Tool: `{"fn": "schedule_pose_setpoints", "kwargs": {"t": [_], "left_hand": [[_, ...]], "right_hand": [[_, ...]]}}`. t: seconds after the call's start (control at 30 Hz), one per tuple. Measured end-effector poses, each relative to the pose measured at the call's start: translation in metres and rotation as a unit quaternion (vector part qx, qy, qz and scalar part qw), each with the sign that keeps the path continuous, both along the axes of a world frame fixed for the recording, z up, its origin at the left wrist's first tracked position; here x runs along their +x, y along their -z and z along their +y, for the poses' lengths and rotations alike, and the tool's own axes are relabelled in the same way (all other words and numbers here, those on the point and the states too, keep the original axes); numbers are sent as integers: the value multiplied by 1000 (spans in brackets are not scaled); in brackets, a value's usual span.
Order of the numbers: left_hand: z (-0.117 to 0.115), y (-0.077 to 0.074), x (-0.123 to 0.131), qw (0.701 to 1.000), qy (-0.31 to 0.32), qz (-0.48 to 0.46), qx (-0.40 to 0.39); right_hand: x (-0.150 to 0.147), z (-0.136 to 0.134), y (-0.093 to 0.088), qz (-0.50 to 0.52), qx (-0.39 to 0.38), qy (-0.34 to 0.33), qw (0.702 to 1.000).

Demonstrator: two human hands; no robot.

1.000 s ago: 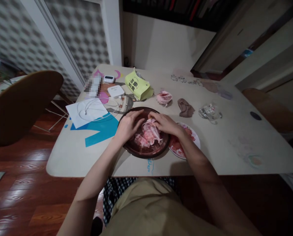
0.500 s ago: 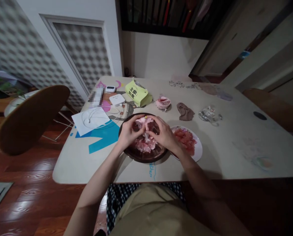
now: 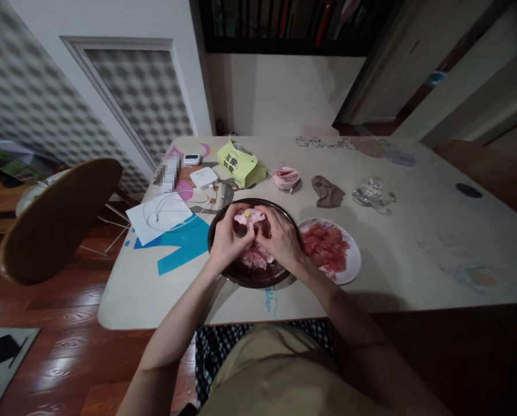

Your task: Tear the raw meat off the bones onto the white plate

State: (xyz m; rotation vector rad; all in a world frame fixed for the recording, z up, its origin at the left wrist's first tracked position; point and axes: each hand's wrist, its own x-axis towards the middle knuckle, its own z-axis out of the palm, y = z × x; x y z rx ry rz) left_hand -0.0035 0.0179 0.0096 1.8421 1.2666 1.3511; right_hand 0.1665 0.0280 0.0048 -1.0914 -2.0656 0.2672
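Observation:
Over a dark round tray (image 3: 224, 276), both of my hands grip a pale pink piece of pomelo (image 3: 248, 216) with a yellow spot. My left hand (image 3: 229, 238) closes around its left side, thumb inward. From the right, my right hand (image 3: 281, 238) curls its fingers around it, and the thumbs come close together below. Pink scraps of pomelo membrane (image 3: 258, 257) lie in the tray under my hands. Right of the tray, touching or nearly touching it, stands a white plate (image 3: 353, 263) heaped with peeled red pomelo flesh (image 3: 325, 245).
Behind the tray are a yellow-green bag (image 3: 240, 166), a round pink pomelo piece (image 3: 286, 178), a brown cloth (image 3: 327, 192) and a crumpled clear plastic thing (image 3: 373, 193). To the left lie white paper (image 3: 158, 216) with a cable and a white box (image 3: 203, 177). A chair (image 3: 59, 222) stands left.
The pomelo piece has been tilted in my hands, so its yellow-spotted face now shows more. My hands have shifted slightly left, and the camera view has moved a little.

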Motion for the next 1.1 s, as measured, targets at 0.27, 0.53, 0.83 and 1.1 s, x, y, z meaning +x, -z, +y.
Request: {"fn": "schedule_pose_setpoints", "kwargs": {"t": [0.27, 0.53, 0.83, 1.1], "left_hand": [[-3, -4, -3, 999, 33, 29, 11], [-2, -7, -10, 996, 82, 37, -24], [3, 3, -14, 991, 102, 23, -86], [12, 13, -22, 991, 104, 5, -81]], "right_hand": [[1, 5, -4, -5, 6, -39, 999], [16, 13, -14, 2, -75, -80, 994], [32, 30, -29, 42, -192, -164, 967], [29, 50, -18, 155, -272, -213, 926]]}}
